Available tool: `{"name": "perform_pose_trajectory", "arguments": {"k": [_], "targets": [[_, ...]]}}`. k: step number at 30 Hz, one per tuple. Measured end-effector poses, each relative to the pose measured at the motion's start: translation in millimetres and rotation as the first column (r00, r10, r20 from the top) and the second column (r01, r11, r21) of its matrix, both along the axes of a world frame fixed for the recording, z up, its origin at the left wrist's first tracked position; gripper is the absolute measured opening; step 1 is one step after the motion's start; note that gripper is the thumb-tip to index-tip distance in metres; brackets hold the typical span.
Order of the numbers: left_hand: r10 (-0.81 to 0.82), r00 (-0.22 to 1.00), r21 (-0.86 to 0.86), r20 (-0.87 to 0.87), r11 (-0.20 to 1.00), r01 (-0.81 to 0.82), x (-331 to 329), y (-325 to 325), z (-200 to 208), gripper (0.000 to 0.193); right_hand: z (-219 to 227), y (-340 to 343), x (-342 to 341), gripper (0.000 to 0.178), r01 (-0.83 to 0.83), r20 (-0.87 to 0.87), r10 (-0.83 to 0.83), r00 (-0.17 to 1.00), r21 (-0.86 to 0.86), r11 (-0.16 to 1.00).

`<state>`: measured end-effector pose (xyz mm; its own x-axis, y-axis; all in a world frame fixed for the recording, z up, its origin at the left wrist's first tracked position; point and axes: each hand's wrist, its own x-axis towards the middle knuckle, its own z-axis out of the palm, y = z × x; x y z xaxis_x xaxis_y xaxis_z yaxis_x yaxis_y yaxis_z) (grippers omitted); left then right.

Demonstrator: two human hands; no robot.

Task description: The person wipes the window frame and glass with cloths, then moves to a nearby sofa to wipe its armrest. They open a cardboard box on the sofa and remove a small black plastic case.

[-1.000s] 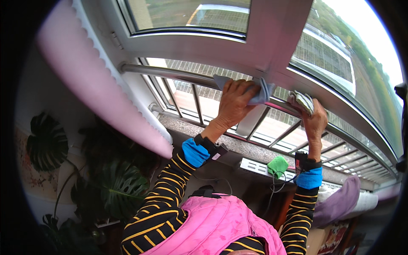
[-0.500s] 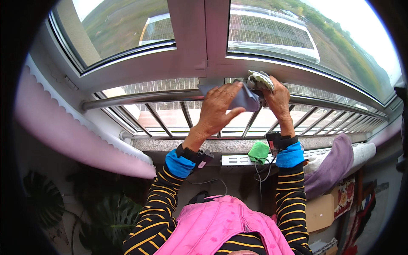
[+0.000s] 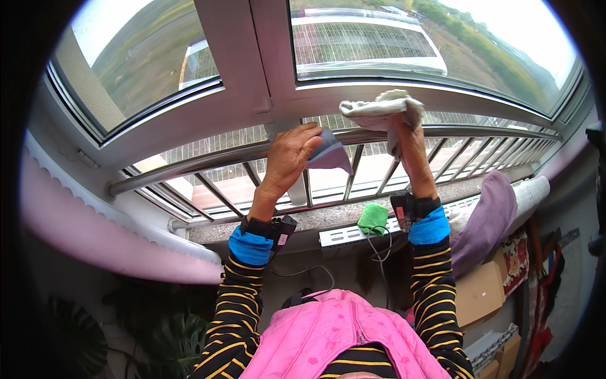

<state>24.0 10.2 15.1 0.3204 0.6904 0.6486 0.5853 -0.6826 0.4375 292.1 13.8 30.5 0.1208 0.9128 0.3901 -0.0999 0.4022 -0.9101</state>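
Note:
My left hand (image 3: 287,159) is wrapped over the steel handrail (image 3: 189,168), with a grey-blue cloth (image 3: 329,155) under its fingers and trailing off to the right. Farther right, my right hand (image 3: 409,136) reaches up past the rail and holds a crumpled whitish cloth (image 3: 379,112). That cloth spreads in front of the lower window frame (image 3: 353,95), and a fold hangs down beside my wrist. Whether it touches the frame, I cannot tell. The right fingers are mostly hidden behind the cloth.
Below the rail run upright metal bars (image 3: 353,172) and a stone sill (image 3: 303,220). A green cloth (image 3: 373,218) lies on the white radiator (image 3: 341,237), with cables nearby. Purple fabric (image 3: 486,215) and a cardboard box (image 3: 480,290) are at right, a pink scalloped curtain (image 3: 113,234) at left.
My right hand has lifted the whitish cloth off the handrail, and the cloth has spread wider. My left hand has slid left along the rail with the grey-blue cloth. The view has shifted slightly.

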Motion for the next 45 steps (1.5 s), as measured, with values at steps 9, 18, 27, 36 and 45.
{"name": "perform_pose_trajectory", "arguments": {"k": [9,18,27,36,45], "targets": [[0.100,0.978,0.090,-0.184,0.992,-0.085,9.8,-3.9,0.0,0.045,-44.4,-63.7,48.5,0.043,-0.237,-0.601,0.071,0.796,-0.202,0.950],[0.001,0.959,0.043,-0.283,0.999,0.011,35.5,15.1,7.0,0.040,-75.2,-113.0,69.1,0.039,-0.177,-0.649,-0.056,0.759,-0.288,0.941],[-0.168,0.952,-0.264,-0.257,0.960,0.098,69.8,38.1,25.1,0.041,-83.9,-145.4,86.9,0.039,-0.024,-0.657,-0.216,0.723,-0.337,0.941],[0.203,0.945,0.484,-0.257,0.873,-0.055,82.8,25.0,19.0,0.018,-94.8,-172.7,106.4,0.039,0.114,-0.608,-0.345,0.715,-0.386,0.916],[0.202,0.941,0.415,-0.271,0.907,-0.075,81.0,28.0,0.1,0.022,-99.0,-183.0,112.5,0.038,0.099,-0.627,-0.358,0.692,-0.408,0.907]]}}
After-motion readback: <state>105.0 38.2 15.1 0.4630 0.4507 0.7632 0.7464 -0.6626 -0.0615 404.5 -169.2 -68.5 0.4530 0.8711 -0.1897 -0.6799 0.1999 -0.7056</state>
